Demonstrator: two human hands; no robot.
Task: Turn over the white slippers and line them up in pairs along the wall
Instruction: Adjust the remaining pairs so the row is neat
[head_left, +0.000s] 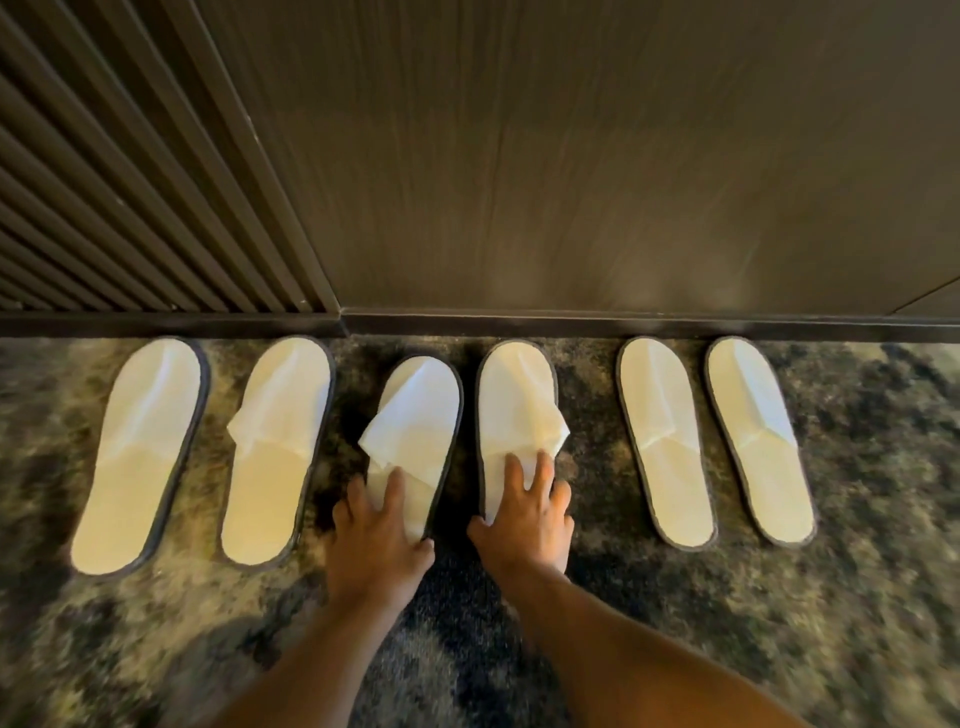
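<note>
White paper-like fabric under both hands. Left hand (376, 525): fingers spread and flat, palm down on the heel half of a white flat slipper with dark grey edging (415, 431); pressing, not gripping. Right hand (524, 512): same posture, fingers splayed over the heel half of the matching white dark-edged slipper (514, 410), thumb at its left rim. Neither hand closes around anything.

Both slippers lie upper side up, long axes running away from the hands, toes toward the dark wooden skirting board (571, 319), heels toward the wrists. The two are roughly parallel, near each other, not touching. The toe covers are creased and splay outward at their open edges.

Left of the left hand: a pair of white slippers (208, 447), toes to the wall, leaning slightly rightward. Right of the right hand: another white pair (711, 441), toes to the wall, leaning slightly leftward. All rest on mottled dark-and-tan carpet (857, 597). Frame edges blurred.
</note>
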